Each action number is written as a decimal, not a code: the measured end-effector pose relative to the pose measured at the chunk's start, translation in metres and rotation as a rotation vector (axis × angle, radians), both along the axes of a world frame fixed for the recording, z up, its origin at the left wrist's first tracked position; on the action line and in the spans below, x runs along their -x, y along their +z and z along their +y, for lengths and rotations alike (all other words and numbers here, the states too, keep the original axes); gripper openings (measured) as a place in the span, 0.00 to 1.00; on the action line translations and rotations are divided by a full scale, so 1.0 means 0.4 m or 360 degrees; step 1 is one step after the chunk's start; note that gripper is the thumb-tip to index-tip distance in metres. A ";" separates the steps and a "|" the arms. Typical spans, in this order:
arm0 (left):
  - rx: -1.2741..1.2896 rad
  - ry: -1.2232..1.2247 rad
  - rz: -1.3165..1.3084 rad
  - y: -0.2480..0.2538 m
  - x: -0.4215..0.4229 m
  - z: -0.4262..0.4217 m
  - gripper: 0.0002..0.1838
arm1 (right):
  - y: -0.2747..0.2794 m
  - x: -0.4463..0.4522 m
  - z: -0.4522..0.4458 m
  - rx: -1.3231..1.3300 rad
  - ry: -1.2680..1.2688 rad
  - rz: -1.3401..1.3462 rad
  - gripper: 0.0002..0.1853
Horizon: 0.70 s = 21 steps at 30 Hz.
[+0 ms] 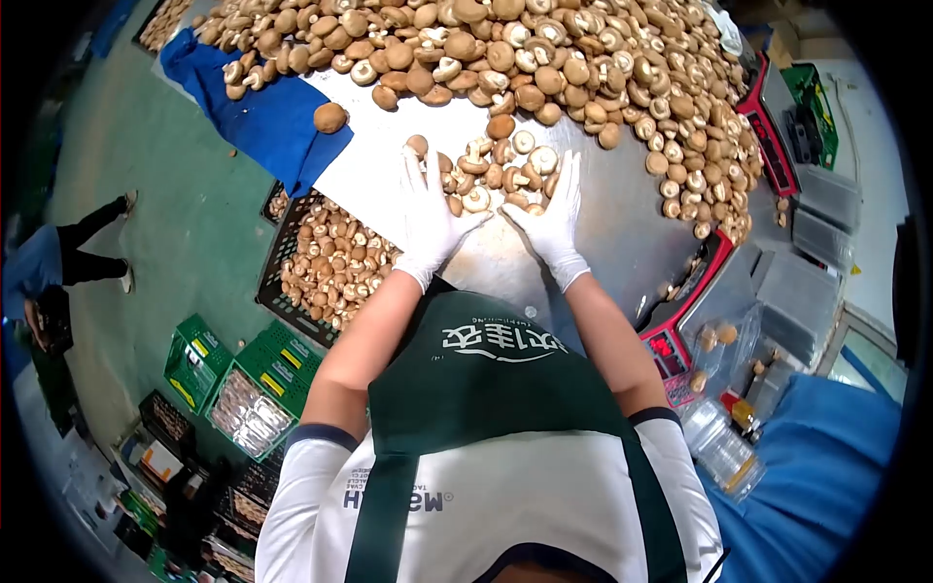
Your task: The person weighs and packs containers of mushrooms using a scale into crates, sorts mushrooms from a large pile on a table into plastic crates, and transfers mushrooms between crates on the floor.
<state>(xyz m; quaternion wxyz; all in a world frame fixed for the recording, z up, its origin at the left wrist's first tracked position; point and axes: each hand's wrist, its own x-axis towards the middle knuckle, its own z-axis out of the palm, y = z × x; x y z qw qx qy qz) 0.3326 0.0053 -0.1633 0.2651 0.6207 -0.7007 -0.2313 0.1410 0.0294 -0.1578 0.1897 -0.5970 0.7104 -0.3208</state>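
Observation:
My left hand (428, 219), in a white glove, rests on the table (612, 219) with its fingers stretched forward and the thumb turned inward. Opposite it, my right hand (554, 223), gloved the same way, mirrors that pose. Between the two palms lies a small cluster of brown-capped mushrooms (494, 177), some showing pale undersides and stems. The hands flank this cluster and grip none of it. Beyond the fingertips spreads a large heap of mushrooms (501, 55). A single mushroom (330, 118) sits apart at the left, by a blue cloth (255, 121).
A black crate (264, 277) of mushrooms stands below the table's left side. Green crates (292, 340) are on the floor. To the right are a red-framed scale (665, 352) and clear plastic boxes (799, 291). Another person (44, 262) is at far left.

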 end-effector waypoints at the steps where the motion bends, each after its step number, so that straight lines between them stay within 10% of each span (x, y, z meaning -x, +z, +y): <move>1: -0.0033 -0.0042 0.0033 0.009 -0.003 -0.017 0.66 | -0.007 0.018 -0.027 -0.0023 0.0101 -0.0053 0.62; 11: 0.0018 -0.0420 -0.0338 0.064 0.019 -0.115 0.50 | 0.003 0.052 -0.189 0.0090 0.0535 -0.0454 0.32; 21: 0.0345 -0.0115 0.0201 -0.025 0.033 -0.066 0.38 | -0.011 -0.071 -0.118 0.0154 0.0317 -0.0538 0.28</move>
